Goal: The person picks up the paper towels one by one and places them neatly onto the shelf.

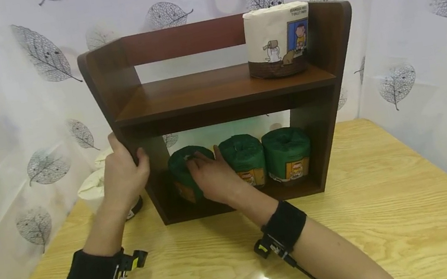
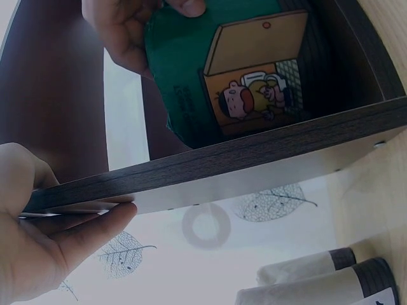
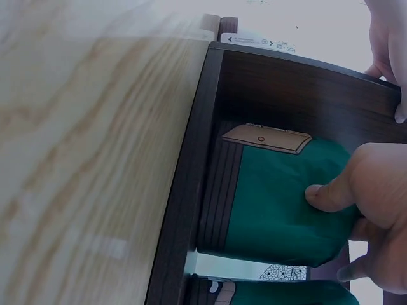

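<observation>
A dark brown wooden shelf [image 1: 227, 105] stands on the table. My left hand [image 1: 125, 172] grips the front edge of its left side panel [image 2: 254, 143], with the thumb inside and the fingers along the outer face. On the lower level, my right hand [image 1: 216, 177] holds the leftmost green-wrapped toilet paper roll [image 1: 183, 177] near its top. The thumb presses on the green wrapper [image 3: 273, 203] in the right wrist view, the other fingers passing over the top end. Beside it stand a middle green roll [image 1: 248, 157] and a right green roll [image 1: 288, 156].
One white toilet paper roll [image 1: 276, 43] with a cartoon print stands at the right end of the upper level. White rolls [image 1: 92, 187] stand on the table left of the shelf, partly behind my left arm. A leaf-patterned curtain [image 1: 39, 115] hangs behind the wood-grain table [image 1: 390, 196].
</observation>
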`<action>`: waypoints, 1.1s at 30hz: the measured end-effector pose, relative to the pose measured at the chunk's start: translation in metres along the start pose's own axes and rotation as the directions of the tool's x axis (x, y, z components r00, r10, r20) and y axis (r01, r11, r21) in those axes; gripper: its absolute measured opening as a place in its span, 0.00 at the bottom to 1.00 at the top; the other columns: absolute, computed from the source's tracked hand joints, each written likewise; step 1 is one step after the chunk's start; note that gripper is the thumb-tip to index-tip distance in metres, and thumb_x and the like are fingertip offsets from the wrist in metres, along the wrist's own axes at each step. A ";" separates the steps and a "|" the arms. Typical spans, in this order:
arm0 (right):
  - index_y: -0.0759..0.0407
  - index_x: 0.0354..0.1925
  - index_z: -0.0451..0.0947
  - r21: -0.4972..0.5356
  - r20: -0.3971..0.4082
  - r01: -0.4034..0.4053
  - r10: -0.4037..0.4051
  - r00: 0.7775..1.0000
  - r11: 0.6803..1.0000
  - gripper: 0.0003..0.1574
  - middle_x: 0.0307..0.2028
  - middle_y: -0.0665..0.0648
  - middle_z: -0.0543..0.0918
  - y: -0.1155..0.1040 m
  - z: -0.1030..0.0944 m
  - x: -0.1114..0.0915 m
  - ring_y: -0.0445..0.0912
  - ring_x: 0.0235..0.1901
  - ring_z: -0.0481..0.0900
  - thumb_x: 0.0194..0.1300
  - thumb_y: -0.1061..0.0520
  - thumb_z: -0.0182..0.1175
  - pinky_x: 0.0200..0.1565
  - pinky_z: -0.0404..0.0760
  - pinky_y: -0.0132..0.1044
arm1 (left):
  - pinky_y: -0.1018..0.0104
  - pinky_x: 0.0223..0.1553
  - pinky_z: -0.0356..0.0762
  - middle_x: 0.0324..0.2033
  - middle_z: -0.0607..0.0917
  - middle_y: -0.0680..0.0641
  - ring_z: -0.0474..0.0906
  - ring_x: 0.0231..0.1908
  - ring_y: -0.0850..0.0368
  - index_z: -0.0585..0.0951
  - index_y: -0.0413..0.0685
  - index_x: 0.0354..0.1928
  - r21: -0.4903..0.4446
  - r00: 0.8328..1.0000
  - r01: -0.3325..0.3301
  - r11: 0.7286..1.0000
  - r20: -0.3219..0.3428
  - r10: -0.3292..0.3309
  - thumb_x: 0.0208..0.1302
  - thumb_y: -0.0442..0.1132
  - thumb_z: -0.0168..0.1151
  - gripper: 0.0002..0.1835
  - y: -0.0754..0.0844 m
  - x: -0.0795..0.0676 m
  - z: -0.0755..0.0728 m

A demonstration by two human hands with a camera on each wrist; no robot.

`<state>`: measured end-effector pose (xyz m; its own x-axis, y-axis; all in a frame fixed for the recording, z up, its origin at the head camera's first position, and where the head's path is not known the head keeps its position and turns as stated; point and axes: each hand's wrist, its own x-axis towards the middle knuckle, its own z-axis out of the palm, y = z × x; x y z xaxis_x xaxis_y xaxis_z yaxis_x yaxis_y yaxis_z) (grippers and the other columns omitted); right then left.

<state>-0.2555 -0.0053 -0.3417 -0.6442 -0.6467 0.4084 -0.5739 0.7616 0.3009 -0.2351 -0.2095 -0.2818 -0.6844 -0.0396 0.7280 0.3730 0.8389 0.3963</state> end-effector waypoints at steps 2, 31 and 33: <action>0.57 0.64 0.61 0.000 0.016 -0.007 0.007 1.000 1.000 0.49 0.60 0.54 0.70 0.002 -0.002 0.000 0.48 0.64 0.58 0.46 0.48 0.70 0.60 0.56 0.61 | 0.42 0.22 0.72 0.21 0.75 0.30 0.75 0.23 0.35 0.57 0.34 0.55 0.000 1.000 0.004 1.000 0.001 -0.004 0.58 0.41 0.48 0.26 0.001 0.000 0.000; 0.43 0.54 0.73 -0.009 -0.148 -0.107 0.104 0.983 0.994 0.26 0.51 0.44 0.78 0.014 0.010 0.001 0.45 0.55 0.68 0.56 0.57 0.62 0.55 0.66 0.56 | 0.41 0.22 0.72 0.21 0.75 0.29 0.75 0.24 0.34 0.57 0.34 0.56 0.003 1.000 0.018 1.000 0.007 -0.018 0.59 0.42 0.47 0.26 0.003 -0.001 0.000; 0.43 0.57 0.71 0.022 -0.108 -0.109 0.111 0.988 0.994 0.30 0.54 0.45 0.76 0.014 0.008 0.000 0.46 0.57 0.66 0.54 0.54 0.63 0.55 0.63 0.58 | 0.41 0.22 0.71 0.21 0.75 0.29 0.75 0.24 0.34 0.57 0.34 0.56 0.004 1.000 0.021 1.000 0.007 -0.021 0.59 0.42 0.48 0.27 0.002 -0.001 -0.001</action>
<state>-0.2681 0.0053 -0.3444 -0.6450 -0.5504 0.5302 -0.5114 0.8264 0.2357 -0.2332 -0.2077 -0.2813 -0.6961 -0.0532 0.7160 0.3561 0.8404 0.4087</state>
